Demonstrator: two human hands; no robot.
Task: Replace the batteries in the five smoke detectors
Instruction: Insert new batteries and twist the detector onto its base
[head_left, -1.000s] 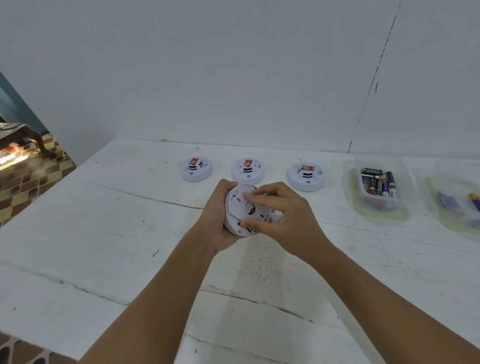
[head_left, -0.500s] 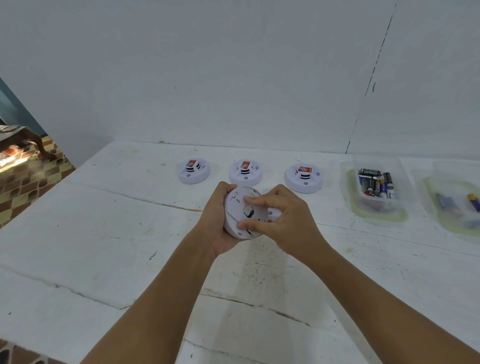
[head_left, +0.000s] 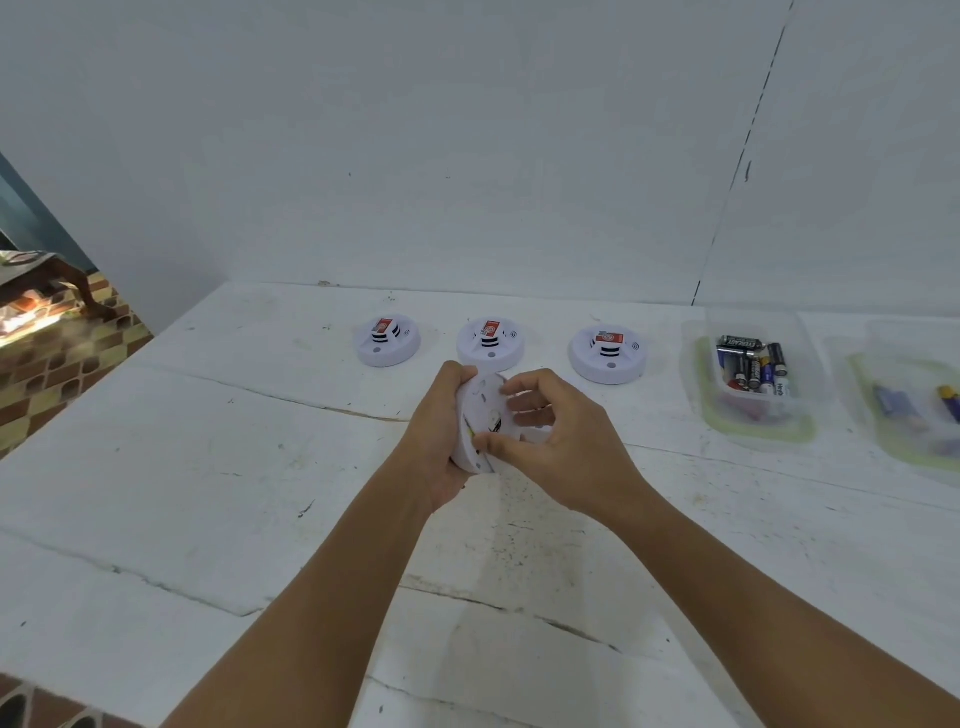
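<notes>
White plastic smoke detector (head_left: 480, 415) held tilted on edge above the middle of a white table (head_left: 208, 467), its back facing the camera. The left hand (head_left: 436, 441) grips its rim with curled fingers; the right hand (head_left: 561, 441) pinches its back plate between thumb and fingertips. Three more detectors (head_left: 388, 340) (head_left: 490, 340) (head_left: 608, 349) sit in a row behind. To the right, a clear tub of batteries (head_left: 753, 364), then a second tub (head_left: 914, 405).

Two bare forearms, left grip (head_left: 439, 441) and right grip (head_left: 563, 447) ungloved, sleeveless.
</notes>
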